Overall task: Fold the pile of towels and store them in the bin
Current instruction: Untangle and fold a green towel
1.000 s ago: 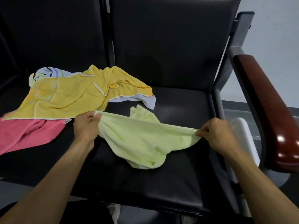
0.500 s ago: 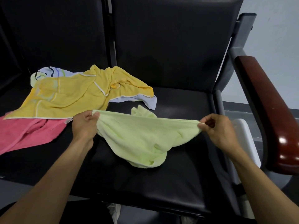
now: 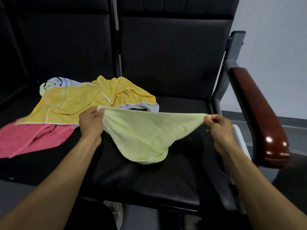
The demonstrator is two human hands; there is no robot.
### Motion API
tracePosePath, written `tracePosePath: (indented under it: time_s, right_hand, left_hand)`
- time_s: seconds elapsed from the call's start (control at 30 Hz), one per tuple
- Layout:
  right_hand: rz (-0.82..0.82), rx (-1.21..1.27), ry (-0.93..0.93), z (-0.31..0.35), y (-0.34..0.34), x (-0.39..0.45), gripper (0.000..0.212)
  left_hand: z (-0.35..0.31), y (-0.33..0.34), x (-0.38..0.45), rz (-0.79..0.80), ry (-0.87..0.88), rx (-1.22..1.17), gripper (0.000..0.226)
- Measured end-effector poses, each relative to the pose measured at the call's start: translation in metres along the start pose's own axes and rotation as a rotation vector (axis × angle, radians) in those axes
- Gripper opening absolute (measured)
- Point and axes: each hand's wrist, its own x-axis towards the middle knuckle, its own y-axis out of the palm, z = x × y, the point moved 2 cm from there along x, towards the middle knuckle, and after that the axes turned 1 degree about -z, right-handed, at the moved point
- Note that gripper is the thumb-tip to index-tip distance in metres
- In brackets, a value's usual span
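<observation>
The left hand and right hand pinch with their fingers the two upper corners of the light green towel, stretched above the black seat

A row of black padded seats forms the bench, with tall black backrests behind. At its right edge stands a glossy dark-red wooden armrest on a grey metal frame. Beyond are a pale wall and grey floor.
</observation>
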Motion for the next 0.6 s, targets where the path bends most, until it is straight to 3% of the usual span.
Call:
tracePosePath:
  time_s: [0.2,0.37,0.6]
  right_hand:
    - [-0.093,0.085,-0.113,0.084,-0.013,-0.03,0.013]
    - [-0.178,0.013,-0.316,0.176,-0.037,-0.049,0.014]
    - [-0.249,-0.097,-0.487,0.241,-0.063,-0.083,0.016]
  left_hand:
    - [-0.082,-0.025,-0.01,-0.053,0.115,0.015,0.019]
    - [-0.166,-0.05,-0.028,-0.066,0.233,0.025,0.026]
    - [-0.232,-0.081,-0.041,-0.076,0.362,0.085,0.023]
